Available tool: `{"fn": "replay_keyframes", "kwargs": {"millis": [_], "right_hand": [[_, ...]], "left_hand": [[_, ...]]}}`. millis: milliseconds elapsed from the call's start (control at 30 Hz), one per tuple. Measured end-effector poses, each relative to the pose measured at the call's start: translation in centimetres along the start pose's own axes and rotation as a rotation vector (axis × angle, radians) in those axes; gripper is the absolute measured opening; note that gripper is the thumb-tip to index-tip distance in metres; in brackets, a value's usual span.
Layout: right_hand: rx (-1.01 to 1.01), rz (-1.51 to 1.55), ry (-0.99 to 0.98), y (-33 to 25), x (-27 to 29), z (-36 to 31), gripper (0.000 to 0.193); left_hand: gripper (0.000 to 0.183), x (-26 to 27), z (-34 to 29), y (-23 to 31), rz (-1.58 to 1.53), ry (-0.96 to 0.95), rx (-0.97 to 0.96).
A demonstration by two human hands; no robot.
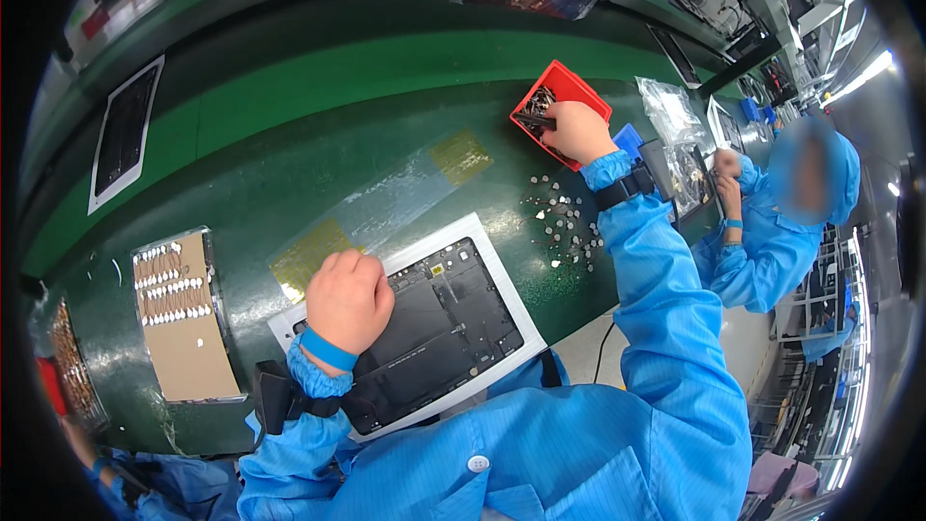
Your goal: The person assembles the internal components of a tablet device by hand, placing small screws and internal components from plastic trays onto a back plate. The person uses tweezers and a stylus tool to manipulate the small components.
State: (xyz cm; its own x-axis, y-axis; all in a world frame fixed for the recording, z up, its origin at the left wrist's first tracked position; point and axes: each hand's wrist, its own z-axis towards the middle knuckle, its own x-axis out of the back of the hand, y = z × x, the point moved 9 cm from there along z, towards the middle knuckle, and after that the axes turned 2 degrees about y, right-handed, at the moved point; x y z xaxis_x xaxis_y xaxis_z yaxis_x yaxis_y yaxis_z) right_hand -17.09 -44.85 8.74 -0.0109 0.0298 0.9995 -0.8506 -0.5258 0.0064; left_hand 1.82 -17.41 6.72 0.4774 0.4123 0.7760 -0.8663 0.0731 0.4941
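Bench (pixel 231 169): green. Far left edge: clear pack (pixel 77 367) of coppery parts. To its right, tan card (pixel 188 362) bearing rows of white-tipped pieces. Upper left: dark panel (pixel 127 130), white border. Mid-bench: yellow tape (pixel 461 156). Right: clear bag (pixel 667 111); beyond it, co-worker (pixel 772 256) in blue. Upper right: lit ceiling lamp (pixel 880 68).

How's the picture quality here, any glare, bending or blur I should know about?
In the head view, the green bench bows toward the dark rim; the ceiling light at upper right looks blown out; the clear film strip catches a pale sheen; a co-worker's head is heavily blurred; the dark device casing and right hand read fairly clearly.
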Motion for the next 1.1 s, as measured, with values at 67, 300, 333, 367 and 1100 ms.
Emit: {"fn": "replay_keyframes", "kwargs": {"millis": [67, 300, 333, 367, 1100], "right_hand": [[-0.049, 0.075, 0.069, 0.9, 0.9, -0.2, 0.025], [-0.024, 0.852, 0.185, 2.6, 3.7, -2.9, 0.023], [-0.047, 0.895, 0.15, 2.1, 3.9, -3.9, 0.021], [-0.068, 0.938, 0.112, 1.5, 3.9, -4.8, 0.019], [0.029, 0.66, -0.025, -10.8, -3.3, -11.2, 0.019]], "left_hand": [[0.007, -0.2, -0.1, -0.1, -0.006, -0.001, -0.001], [0.007, -0.1, -0.1, -0.1, -0.023, 0.005, -0.004], [0.007, -0.2, -0.1, -0.1, -0.016, 0.004, -0.006], [0.007, -0.1, -0.3, -0.1, -0.009, 0.003, -0.005], [0.005, -0.3, -0.5, -0.5, -0.025, 0.018, 0.001]]}}
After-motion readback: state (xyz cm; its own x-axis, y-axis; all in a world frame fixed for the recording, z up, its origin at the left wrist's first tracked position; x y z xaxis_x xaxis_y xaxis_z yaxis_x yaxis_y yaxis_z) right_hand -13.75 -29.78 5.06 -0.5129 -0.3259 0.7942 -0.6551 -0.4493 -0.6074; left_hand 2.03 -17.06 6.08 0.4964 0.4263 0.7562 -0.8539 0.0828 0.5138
